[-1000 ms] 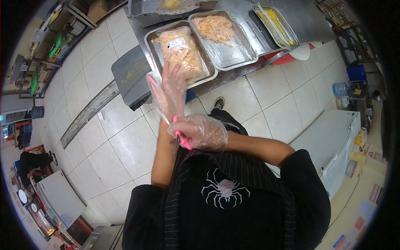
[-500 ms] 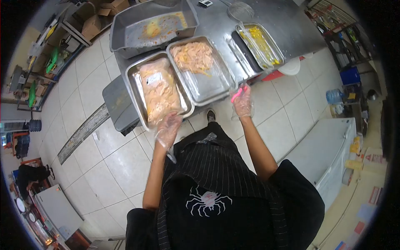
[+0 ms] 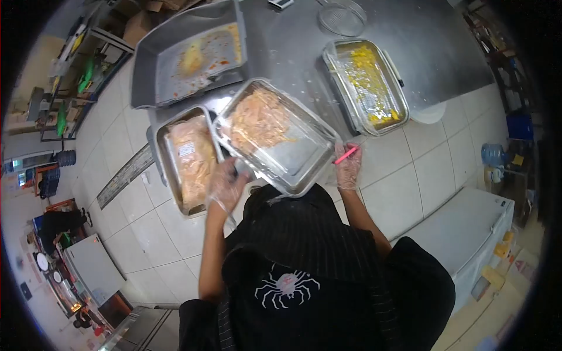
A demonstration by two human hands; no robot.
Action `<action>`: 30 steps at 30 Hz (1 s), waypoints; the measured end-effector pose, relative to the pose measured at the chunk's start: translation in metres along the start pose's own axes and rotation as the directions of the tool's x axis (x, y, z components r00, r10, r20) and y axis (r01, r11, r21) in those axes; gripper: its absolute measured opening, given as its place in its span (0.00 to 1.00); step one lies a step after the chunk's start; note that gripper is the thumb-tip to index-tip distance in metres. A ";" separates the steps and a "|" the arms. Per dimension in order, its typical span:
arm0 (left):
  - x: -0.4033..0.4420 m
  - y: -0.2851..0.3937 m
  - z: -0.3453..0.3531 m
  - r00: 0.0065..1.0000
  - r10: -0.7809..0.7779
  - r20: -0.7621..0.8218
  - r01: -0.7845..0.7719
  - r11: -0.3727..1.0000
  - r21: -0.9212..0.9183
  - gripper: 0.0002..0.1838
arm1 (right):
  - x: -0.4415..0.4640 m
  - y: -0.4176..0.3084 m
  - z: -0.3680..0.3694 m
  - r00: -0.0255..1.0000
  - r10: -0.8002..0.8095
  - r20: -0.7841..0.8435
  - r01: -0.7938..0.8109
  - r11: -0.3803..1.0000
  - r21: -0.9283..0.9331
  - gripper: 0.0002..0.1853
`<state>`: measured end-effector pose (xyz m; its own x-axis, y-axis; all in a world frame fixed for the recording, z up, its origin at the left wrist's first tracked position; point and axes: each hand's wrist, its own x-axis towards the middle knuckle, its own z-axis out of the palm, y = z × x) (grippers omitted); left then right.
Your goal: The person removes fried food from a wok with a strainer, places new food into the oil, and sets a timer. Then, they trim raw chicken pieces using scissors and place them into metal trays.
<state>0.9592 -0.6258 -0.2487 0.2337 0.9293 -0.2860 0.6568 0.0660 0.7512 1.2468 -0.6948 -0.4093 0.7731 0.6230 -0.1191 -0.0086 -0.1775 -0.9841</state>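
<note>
Shredded pale meat (image 3: 260, 120) fills the far-left part of a steel tray (image 3: 295, 190), which sits slanted over the table's near edge. By the tray's right corner, my gloved right hand (image 3: 349, 169) is closed round a slim pink tool (image 3: 346, 154); its exact kind is unclear. My gloved left hand (image 3: 227, 186) is beside the tray's near-left edge, thumb apart from the fingers; whether it touches the rim is unclear. To its left, another steel tray (image 3: 170, 178) holds a bulging clear bag of pale meat (image 3: 192, 155) with a white label.
A grey tub (image 3: 143, 73) with orange and yellow residue stands far left. To the right are a container with yellow bits (image 3: 369, 82) and a round strainer (image 3: 342, 20) on the steel table (image 3: 281, 55). A white chest (image 3: 451, 234) stands right.
The shredded-meat tray has turned clockwise and come closer to me. My left hand has moved off the bagged meat towards that tray. The right hand still has the pink tool. The view has shifted.
</note>
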 end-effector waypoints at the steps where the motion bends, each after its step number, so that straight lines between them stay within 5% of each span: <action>1: 0.018 -0.010 0.002 0.987 0.125 -0.097 -0.097 0.964 0.247 0.22 | 0.003 -0.010 -0.003 0.995 0.084 0.050 -0.093 0.969 0.231 0.22; 3: 0.072 -0.031 0.006 0.865 0.423 -0.269 -0.288 0.858 0.425 0.25 | 0.034 -0.024 -0.011 0.987 0.145 0.064 -0.157 0.942 0.297 0.22; 5: 0.123 -0.028 0.004 0.830 0.454 -0.325 -0.285 0.845 0.452 0.25 | 0.050 -0.032 -0.012 0.976 0.195 0.095 -0.216 0.905 0.365 0.22; 6: 0.139 -0.024 0.007 0.826 0.452 -0.336 -0.280 0.847 0.451 0.25 | 0.055 -0.037 -0.011 0.986 0.151 0.067 -0.164 0.854 0.494 0.21; 8: 0.160 -0.017 0.011 0.967 0.122 -0.223 0.018 0.842 0.539 0.21 | 0.072 -0.039 -0.009 0.993 0.105 0.056 -0.117 0.781 0.613 0.21; 12: 0.157 -0.019 0.021 0.988 -0.035 -0.150 0.128 0.721 0.680 0.16 | 0.111 -0.050 -0.022 0.980 0.197 -0.022 -0.157 0.839 0.521 0.20; 14: 0.158 -0.044 0.033 0.991 -0.095 -0.093 0.130 0.834 0.536 0.14 | 0.129 -0.048 -0.026 0.962 0.274 -0.003 -0.238 0.839 0.489 0.20; 16: 0.124 -0.024 0.042 0.987 -0.159 -0.017 0.137 0.786 0.603 0.19 | 0.148 -0.011 -0.035 0.936 0.127 0.329 -0.279 0.836 0.472 0.22; 17: 0.105 -0.025 0.051 0.999 -0.026 0.031 0.003 0.812 0.584 0.19 | 0.154 -0.006 -0.033 0.933 0.203 0.297 -0.279 0.929 0.244 0.20; 18: 0.097 -0.024 0.056 0.991 0.110 0.076 -0.134 0.819 0.558 0.19 | 0.155 -0.011 -0.030 0.932 0.203 0.301 -0.281 0.928 0.243 0.20; 19: 0.098 -0.023 0.059 0.992 0.105 0.076 -0.130 0.819 0.558 0.19 | 0.156 -0.016 -0.028 0.965 0.085 0.250 -0.110 0.990 0.087 0.20; 21: 0.099 -0.021 0.062 0.962 -0.254 0.097 0.253 0.967 0.019 0.24 | 0.159 -0.027 -0.024 0.980 -0.061 0.187 0.089 0.985 -0.146 0.18; 22: 0.107 -0.022 0.062 0.962 -0.258 0.094 0.258 0.966 0.013 0.24 | 0.159 -0.032 -0.022 0.979 -0.061 0.194 0.091 0.985 -0.149 0.18; 24: 0.145 -0.031 0.061 0.996 0.003 -0.087 -0.015 0.991 -0.136 0.26 | 0.160 -0.041 -0.010 0.961 -0.166 0.222 0.251 0.862 -0.441 0.19; 25: 0.164 -0.039 0.061 0.995 -0.007 -0.100 -0.007 0.989 -0.144 0.26 | 0.157 -0.052 -0.003 0.956 -0.169 0.240 0.262 0.858 -0.441 0.19; 27: 0.198 -0.056 0.059 0.893 0.447 0.056 -0.450 0.885 0.119 0.28 | 0.145 -0.073 0.008 0.969 -0.141 0.201 0.237 0.756 -0.610 0.18; 28: 0.208 -0.061 0.059 0.897 0.440 0.044 -0.442 0.890 0.117 0.28 | 0.144 -0.073 0.010 0.966 -0.143 0.215 0.247 0.753 -0.610 0.18; 29: 0.213 -0.058 0.059 0.981 0.172 0.094 -0.156 0.975 -0.160 0.27 | 0.145 -0.071 0.011 0.964 -0.154 0.216 0.256 0.758 -0.600 0.19; 30: 0.214 -0.056 0.061 0.973 -0.082 0.216 0.165 0.902 -0.400 0.26 | 0.146 -0.068 0.011 0.963 -0.164 0.216 0.262 0.763 -0.590 0.20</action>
<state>1.0156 -0.4525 -0.3882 0.3283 0.8200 -0.4688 0.3443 0.3583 0.8678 1.3534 -0.5827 -0.3610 0.6088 0.7931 0.0178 0.5704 -0.4220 -0.7047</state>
